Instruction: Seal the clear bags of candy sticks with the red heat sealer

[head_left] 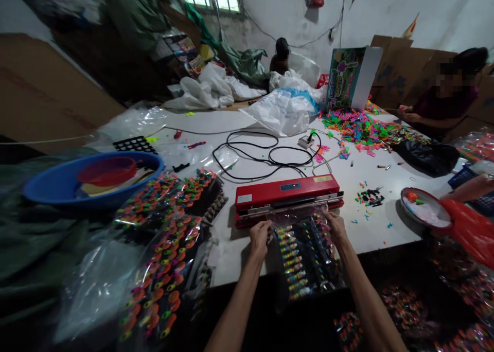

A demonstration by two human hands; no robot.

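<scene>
Both hands (pixel 260 237) (pixel 335 227) on bag (pixel 313 257), sealer label (pixel 244 198) illegible

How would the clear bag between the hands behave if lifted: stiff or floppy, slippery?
Likely floppy along the top of the bag, where the clear film looks thin and wrinkled. Probably slippery too, given its glossy highlights. The middle may bend less, since the small colourful pieces lie in fairly neat rows against something dark.

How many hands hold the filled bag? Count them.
2: the left hand at the upper left of the bag, the right hand at its upper right, both near the red machine.
</scene>
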